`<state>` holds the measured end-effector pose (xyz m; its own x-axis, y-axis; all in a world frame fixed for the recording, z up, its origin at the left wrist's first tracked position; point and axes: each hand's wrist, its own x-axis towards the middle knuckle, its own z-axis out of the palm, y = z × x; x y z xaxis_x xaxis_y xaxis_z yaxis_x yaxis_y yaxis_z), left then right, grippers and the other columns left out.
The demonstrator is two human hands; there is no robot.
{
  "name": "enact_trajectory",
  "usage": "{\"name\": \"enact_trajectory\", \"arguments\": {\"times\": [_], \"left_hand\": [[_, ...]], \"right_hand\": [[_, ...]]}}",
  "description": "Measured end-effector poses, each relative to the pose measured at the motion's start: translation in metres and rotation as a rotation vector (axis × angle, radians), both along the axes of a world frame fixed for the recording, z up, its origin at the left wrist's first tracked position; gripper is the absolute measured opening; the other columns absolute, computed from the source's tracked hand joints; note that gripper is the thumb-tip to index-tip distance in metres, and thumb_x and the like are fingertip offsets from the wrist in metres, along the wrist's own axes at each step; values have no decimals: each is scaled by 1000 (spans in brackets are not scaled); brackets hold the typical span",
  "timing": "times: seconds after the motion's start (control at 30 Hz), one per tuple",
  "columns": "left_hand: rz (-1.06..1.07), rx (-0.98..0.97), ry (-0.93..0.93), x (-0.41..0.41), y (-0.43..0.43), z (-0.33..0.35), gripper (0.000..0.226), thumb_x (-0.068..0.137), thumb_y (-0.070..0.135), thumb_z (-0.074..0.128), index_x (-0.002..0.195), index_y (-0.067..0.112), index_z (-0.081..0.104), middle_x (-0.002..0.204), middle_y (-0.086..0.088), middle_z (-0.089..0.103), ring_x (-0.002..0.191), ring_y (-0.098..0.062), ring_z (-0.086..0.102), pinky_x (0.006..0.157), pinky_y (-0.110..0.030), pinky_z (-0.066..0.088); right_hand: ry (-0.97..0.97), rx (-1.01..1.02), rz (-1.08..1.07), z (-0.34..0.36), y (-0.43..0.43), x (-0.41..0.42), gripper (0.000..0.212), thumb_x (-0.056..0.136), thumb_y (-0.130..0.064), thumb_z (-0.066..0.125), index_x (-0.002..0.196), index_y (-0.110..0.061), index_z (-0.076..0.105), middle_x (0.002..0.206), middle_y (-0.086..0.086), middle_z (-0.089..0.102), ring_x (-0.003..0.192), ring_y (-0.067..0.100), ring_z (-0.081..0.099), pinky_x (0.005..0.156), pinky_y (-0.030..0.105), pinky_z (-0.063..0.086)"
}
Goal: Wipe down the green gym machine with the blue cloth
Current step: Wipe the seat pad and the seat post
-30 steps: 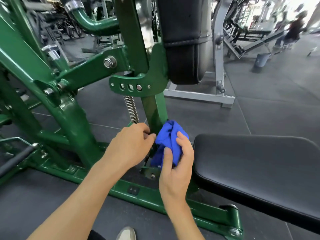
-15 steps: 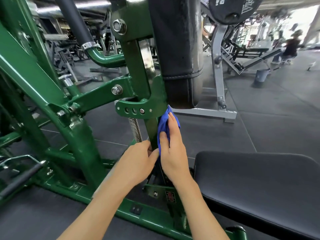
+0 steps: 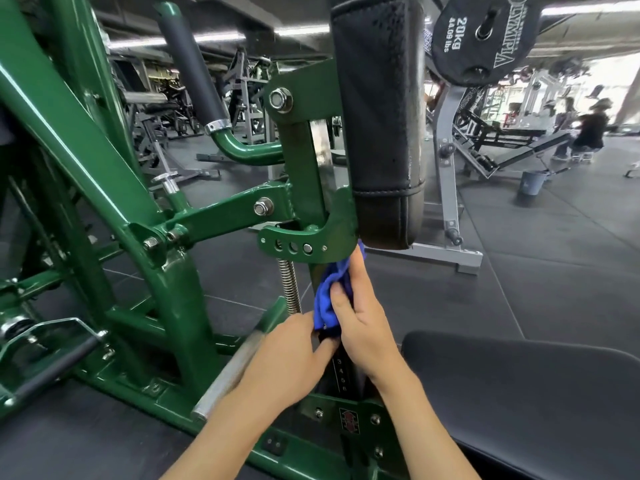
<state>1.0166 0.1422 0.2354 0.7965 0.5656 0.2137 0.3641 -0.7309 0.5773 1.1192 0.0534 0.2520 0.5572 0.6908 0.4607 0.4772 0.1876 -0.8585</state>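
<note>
holding blue cloth (image 3: 327, 296), right hand (image 3: 364, 325), green machine (image 3: 180, 292)

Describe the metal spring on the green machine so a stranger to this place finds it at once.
Start at the green gym machine and its tall black pad. Beside its lower end sits a curved green bracket with a row of holes; the spring hangs below it, left of the blue cloth. It is the only coiled silver part; the silver bar nearby is straight.
</note>
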Motion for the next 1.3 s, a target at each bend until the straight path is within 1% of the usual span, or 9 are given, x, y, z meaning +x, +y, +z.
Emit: {"name": "enact_trajectory", "arguments": {"times": [0.1,0.27,0.47,0.57,0.7,0.9,1.03,1.17,1.3], "left_hand": [[0,23,16,1,4,-2,16,96,47,61,102,33,62,90,13,63,81,-11,61,78,-35,54],[29,-23,15,-6,14,10,15,95,43,57,95,33,68,71,10,65,73,-18,64,72,-32,54],[32,-206,-657,-13,-9,39,18,94,17,67,78,25,71,73,6,73,68,-17,71,62,-29,54],[20,-168,-916,-15,-24,42,13,91,26,61,79,26,67,77,4,69,71,-19,66,65,-27,54],[27,-165,-996,-11,-23,43,13,93,28,56,83,25,65,82,7,68,77,-15,64,69,-18,50],[-15,-137,-957,-12,-17,37,11,97,27,57,90,28,66,86,4,68,82,-23,66,74,-38,55],[-84,-23,-924,-9,-21,33,9,97,20,59,99,24,67,95,6,67,88,-23,65,79,-40,53],[-145,161,-929,-4,-30,40,19,96,19,58,111,15,68,111,9,63,100,-22,63,89,-29,49],[-162,269,-955,-2,-36,65,30,97,14,59,126,9,66,129,3,61,127,-22,56,107,-38,46]], "right_hand": [[-26,30,-51,16,10,-2,64,110,-16,44,120,-79,37,116,-36,60,108,-4,59,91,14,45],[263,282,-196,11,8,-27,42,107,-18,54,128,-54,53,124,-35,65,121,-6,60,100,17,50],[896,623,64,16,-16,-53,44,97,-30,55,140,-23,60,127,16,71,114,34,69,94,50,56],[900,593,126,25,-8,-53,50,94,-32,61,142,-18,55,108,12,70,90,25,64,77,40,56],[871,560,-10,36,15,-49,34,100,-20,66,130,-12,54,85,2,57,72,15,55,67,33,54],[928,621,-237,33,-11,-40,29,94,-18,72,121,-9,68,111,15,76,96,32,73,95,53,59],[801,708,-509,35,-40,-31,21,99,-31,67,120,-27,71,116,2,76,111,28,72,101,57,55],[322,640,-551,57,-60,-26,31,103,-42,53,132,-50,60,125,-22,68,112,2,65,97,32,53],[-97,337,-331,61,-53,-19,55,103,-40,40,153,-54,24,157,-43,27,144,-16,30,107,2,29]]}}
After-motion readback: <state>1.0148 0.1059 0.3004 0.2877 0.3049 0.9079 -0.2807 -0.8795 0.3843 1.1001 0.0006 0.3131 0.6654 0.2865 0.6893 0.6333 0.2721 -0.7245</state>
